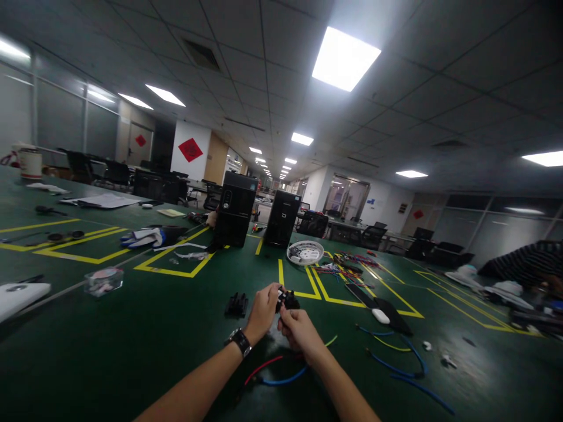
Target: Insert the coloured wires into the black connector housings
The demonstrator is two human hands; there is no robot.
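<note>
Both hands meet over the green table around a small black plastic part (289, 299) with a white patch. My left hand (263, 312), with a watch (240, 341) at its wrist, is closed on the left side of the part. Just below and to the right, my right hand (300, 332) is closed in a pinch close against the part; what lies between its fingertips is hidden. A second black plastic part (236, 305) of similar size rests on the table left of my left hand. Under my right hand lie a red wire (267, 366) and a blue wire (284, 381).
Two black computer towers (236, 208) stand ahead. Near them are a white round basket (305, 252) and tangled wires (352, 264). Blue wires (407, 366) and a white mouse (380, 316) lie at right. Gloves (147, 237) and a clear plastic bag (104, 281) lie at left.
</note>
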